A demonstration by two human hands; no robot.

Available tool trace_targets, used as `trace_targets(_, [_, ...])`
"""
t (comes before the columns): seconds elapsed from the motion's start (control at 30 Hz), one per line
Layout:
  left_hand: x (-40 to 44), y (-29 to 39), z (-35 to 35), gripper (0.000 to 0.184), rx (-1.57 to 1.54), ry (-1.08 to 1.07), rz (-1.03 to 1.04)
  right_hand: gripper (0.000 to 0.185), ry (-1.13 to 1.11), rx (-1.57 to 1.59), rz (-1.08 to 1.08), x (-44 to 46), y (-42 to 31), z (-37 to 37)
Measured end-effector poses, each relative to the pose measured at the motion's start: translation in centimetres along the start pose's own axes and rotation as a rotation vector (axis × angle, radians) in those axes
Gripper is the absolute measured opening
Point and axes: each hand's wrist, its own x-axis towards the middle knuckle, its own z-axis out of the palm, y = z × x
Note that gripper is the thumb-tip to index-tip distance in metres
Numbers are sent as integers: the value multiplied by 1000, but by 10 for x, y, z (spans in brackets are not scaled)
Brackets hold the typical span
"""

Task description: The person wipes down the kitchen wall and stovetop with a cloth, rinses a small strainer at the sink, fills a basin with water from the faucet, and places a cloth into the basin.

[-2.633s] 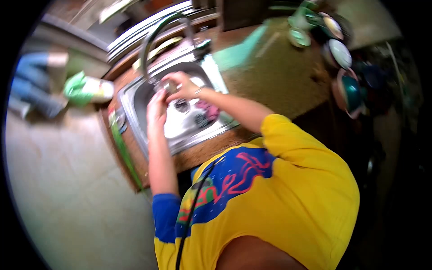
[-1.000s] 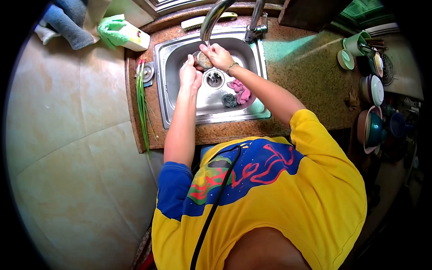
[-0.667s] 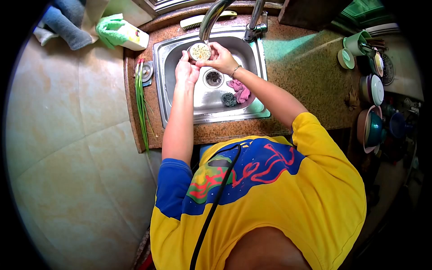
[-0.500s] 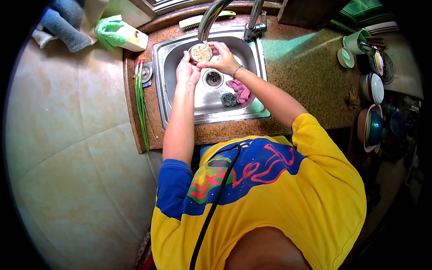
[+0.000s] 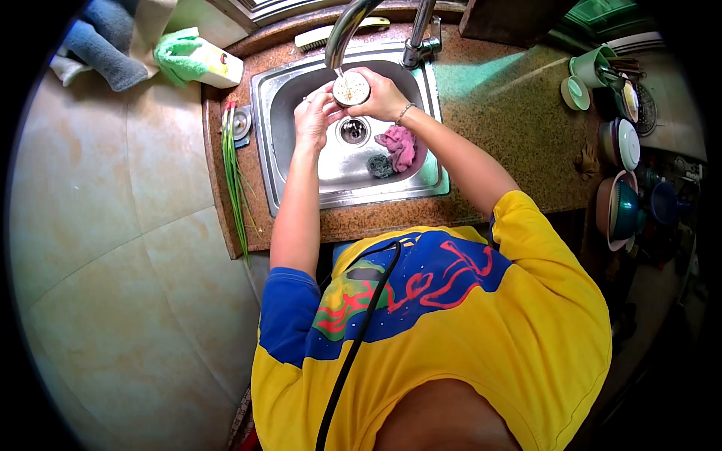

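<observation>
A small round cup (image 5: 351, 89) with pale grains or beans in whitish liquid is held up under the faucet (image 5: 338, 49). My right hand (image 5: 380, 94) is closed around the cup's right side, and a beaded bracelet circles that wrist. Close to the cup's lower left is my left hand (image 5: 312, 120), its fingers apart and slightly curled; whether its fingertips touch the cup I cannot tell. Below both hands lies the metal sink (image 5: 338, 180) with its drain (image 5: 353, 130). A pink cloth (image 5: 398, 146) and a dark scouring pad (image 5: 380, 166) rest on the sink floor.
Spring onions (image 5: 233, 180) lie on the counter left of the sink. A brush (image 5: 342, 32) sits behind the faucet. At upper left stands a white box with a green cloth (image 5: 179, 56). Bowls (image 5: 628, 146) and a green utensil holder (image 5: 594, 68) line the right side.
The cup has moved slightly right and its contents look whiter. My left hand has drawn away from the cup's side, while my right hand keeps its grip.
</observation>
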Motion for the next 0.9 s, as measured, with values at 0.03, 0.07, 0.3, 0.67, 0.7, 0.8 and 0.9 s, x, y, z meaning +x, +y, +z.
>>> trace_targets(0.03, [-1,2,-2,37,53,-31,3,69,-25,0,8,-1,-1,0])
trace_targets(0.07, [0,3,-5,35,63,-58,-10,69,-25,0,7,-1,-1,-1])
trace_targets(0.3, [30,-26,-18,24,-429,1,-69,70,-152,95,-37,-2,2,10])
trace_targets(0.67, [23,-21,-1,19,-221,146,40,42,-210,623,424,5,7,6])
trace_targets(0.7, [23,-23,1,17,-196,129,63,42,-208,522,425,6,6,7])
trace_targets(0.8, [27,-21,-1,16,-207,130,59,39,-213,729,482,6,5,3])
trace_targets(0.9, [29,-18,-4,16,-272,167,14,34,-239,886,511,7,5,-1])
